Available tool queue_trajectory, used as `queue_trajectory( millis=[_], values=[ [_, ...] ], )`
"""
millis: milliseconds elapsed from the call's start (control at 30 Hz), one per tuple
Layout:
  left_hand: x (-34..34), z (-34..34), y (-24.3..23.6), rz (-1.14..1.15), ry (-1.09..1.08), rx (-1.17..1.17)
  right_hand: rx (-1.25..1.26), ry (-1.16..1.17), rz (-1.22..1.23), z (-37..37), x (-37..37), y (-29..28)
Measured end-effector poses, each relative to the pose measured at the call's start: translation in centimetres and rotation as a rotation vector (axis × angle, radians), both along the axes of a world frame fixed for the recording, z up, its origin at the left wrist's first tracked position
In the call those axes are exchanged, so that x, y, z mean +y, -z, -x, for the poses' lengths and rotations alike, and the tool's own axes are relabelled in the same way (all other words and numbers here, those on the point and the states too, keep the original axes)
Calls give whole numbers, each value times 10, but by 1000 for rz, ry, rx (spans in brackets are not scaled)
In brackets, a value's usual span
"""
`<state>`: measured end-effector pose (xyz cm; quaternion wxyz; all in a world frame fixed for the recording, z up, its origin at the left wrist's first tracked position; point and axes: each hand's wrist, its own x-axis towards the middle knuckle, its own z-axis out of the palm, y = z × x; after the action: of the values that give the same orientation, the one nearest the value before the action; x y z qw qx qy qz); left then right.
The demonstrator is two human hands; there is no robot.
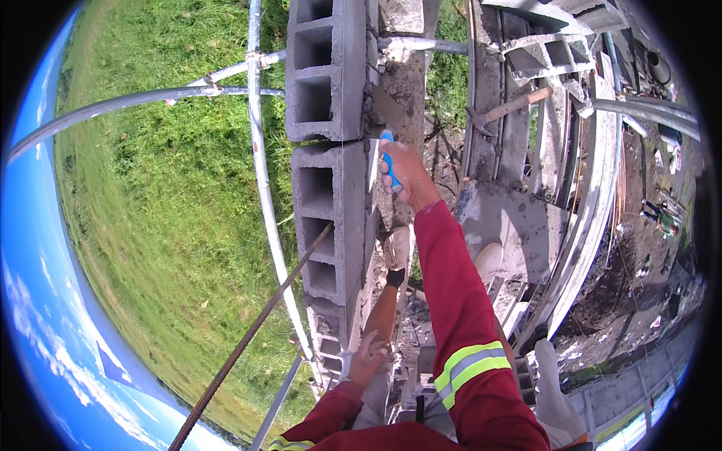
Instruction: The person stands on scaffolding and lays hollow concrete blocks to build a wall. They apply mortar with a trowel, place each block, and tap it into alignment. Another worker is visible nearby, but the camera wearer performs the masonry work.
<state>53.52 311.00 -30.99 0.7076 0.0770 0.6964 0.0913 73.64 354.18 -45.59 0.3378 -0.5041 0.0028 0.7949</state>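
My right hand (404, 174) is wrapped round the blue handle of a trowel (389, 110). Its grey blade points away from me, low beside the right face of the block wall. Nearest to it are two hollow concrete blocks, the far block (352, 75) and the near block (350, 199), set end to end with a narrow joint between them. My left hand (367, 361) hangs lower down, by my leg and the wall's near end. Its fingers are loosely apart, and I see nothing in them.
A rusty steel bar (256, 327) slants up against the blocks. Scaffold pipes (263, 165) run along the left, over grass. At right lie a hammer (519, 103), a mortar-smeared board (519, 222) and broken blocks (549, 56). My shoe (397, 246) stands on the narrow walkway.
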Motion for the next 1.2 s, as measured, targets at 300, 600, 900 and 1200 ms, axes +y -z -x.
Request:
queue_trajectory(
  millis=[300,600,900,1200],
  values=[
    [-1,-6,-3,-49,3,11,-22,1,-290,-53,0,-146],
    [-16,-5,0,-78,-83,5,-541,273,-646,57,-14,-225],
    [-15,-22,-9,-111,-145,58,-940,-85,-563,107,-20,-152],
    [-28,-56,-1,-170,-341,134,-688,95,-603,-24,-84,-261]
  ],
)
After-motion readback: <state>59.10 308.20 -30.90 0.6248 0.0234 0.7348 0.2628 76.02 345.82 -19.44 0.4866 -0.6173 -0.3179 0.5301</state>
